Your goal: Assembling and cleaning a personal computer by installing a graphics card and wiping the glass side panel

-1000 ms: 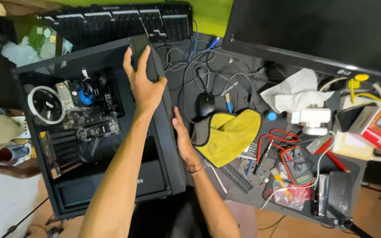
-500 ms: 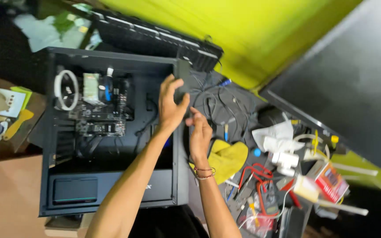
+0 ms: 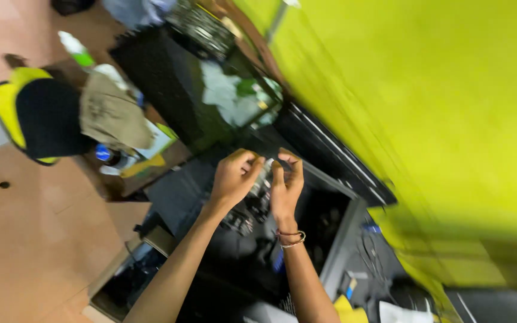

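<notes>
A yellow-and-black bag (image 3: pixel 37 116) lies at the far left on the reddish-brown floor (image 3: pixel 25 239), with a crumpled khaki cloth (image 3: pixel 110 113) just beside it and a green-capped bottle (image 3: pixel 73 51) above. To the right of these sits a dark case with a glossy panel (image 3: pixel 192 98) that reflects pale shapes.

At centre, both bare forearms rise from the bottom edge over an open black computer case (image 3: pixel 330 263), whose circuit board (image 3: pixel 249 212) shows between the wrists, blurred by camera motion. The left hand (image 3: pixel 234 176) is curled, knuckles up, fingers bent inward towards the right hand. The right hand (image 3: pixel 286 182), with thin bracelets (image 3: pixel 291 237) on its wrist, stands upright just beside it, fingers hooked over at the top. The fingertips of the two hands meet around a small pale part (image 3: pixel 264 170) above the board; both hands appear pinched on it, though blur hides what the part is and how firmly each one holds it.

Behind the hands a black keyboard (image 3: pixel 336 158) runs diagonally along the foot of a bright yellow-green wall (image 3: pixel 426 107), which fills the right half. A tangle of cables (image 3: pixel 378 263) lies at the lower right of the case.
</notes>
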